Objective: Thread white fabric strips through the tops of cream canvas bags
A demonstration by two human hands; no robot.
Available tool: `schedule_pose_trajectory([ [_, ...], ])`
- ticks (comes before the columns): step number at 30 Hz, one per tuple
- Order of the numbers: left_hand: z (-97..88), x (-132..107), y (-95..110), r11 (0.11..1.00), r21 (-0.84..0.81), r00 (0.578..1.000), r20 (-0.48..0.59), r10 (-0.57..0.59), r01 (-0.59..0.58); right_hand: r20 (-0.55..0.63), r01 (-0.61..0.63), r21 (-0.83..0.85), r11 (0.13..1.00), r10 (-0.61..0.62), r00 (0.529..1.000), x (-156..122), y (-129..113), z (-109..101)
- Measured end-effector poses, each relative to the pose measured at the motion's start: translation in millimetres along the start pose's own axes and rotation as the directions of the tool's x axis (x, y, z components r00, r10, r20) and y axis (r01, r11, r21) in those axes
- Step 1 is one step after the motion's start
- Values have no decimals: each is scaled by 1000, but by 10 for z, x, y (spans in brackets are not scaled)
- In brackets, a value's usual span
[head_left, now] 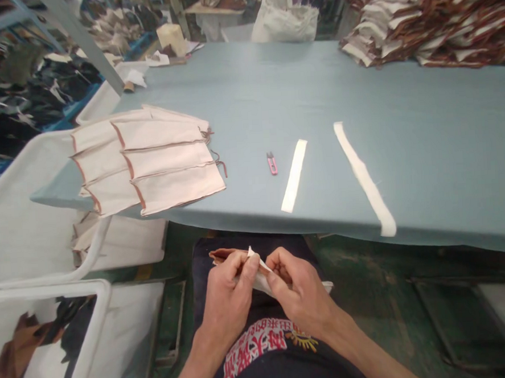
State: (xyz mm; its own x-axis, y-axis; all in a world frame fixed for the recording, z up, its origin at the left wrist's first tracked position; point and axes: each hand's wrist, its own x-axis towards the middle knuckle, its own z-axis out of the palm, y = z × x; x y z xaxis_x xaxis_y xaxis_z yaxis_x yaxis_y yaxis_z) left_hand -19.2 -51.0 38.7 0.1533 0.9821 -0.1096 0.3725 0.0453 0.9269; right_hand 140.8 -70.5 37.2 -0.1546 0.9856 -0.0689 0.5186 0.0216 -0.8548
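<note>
Over my lap, both hands pinch a cream and brown fabric piece (263,284) between thumbs and fingers. My left hand (234,290) grips its edge where a small white tip pokes up. Close beside it, my right hand (296,283) is closed on the same edge. Much of the cloth is hidden behind my fingers; a brown part shows to the left and a pale end to the right. Ahead on the table lie pink thread snips (272,163), a flat cream strip (294,176) and a longer white fabric strip (365,177).
Overlapping cream fabric pieces with brown edging (169,154) lie at the left of the blue-green table (247,98). A tall stack of brown and cream cloth (430,21) stands back right, a white sack (284,16) behind. White bins (101,301) flank the table on the left.
</note>
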Motion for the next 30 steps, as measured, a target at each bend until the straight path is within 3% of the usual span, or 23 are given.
schedule_pose_trajectory([
  [3, 33, 5, -43, 989, 133, 998, -25, 60, -56, 26, 69, -51, 996, -67, 997, -28, 142, -82],
  [5, 81, 29, -75, 974, 196, 992, -36, 124, -115, -114, 99, -218, 971, -127, 985, 42, 301, -197],
  [8, 185, 133, -122, 958, 237, 984, -26, 174, -163, -303, 37, -397, 917, -169, 938, 309, 605, -405],
  [11, 306, 305, -171, 956, 235, 983, -7, 183, -176, -283, 72, -489, 869, -236, 930, 669, 902, -540],
  [15, 431, 519, -237, 946, 255, 978, -15, 210, -200, -223, 145, -557, 818, -315, 922, 986, 1169, -535],
  [21, 567, 732, -306, 934, 296, 974, -47, 221, -198, -200, 199, -578, 791, -374, 905, 958, 1281, -482],
  [30, 655, 922, -321, 940, 284, 981, -1, 196, -188, -126, 242, -588, 772, -383, 915, 1047, 1224, -662],
])
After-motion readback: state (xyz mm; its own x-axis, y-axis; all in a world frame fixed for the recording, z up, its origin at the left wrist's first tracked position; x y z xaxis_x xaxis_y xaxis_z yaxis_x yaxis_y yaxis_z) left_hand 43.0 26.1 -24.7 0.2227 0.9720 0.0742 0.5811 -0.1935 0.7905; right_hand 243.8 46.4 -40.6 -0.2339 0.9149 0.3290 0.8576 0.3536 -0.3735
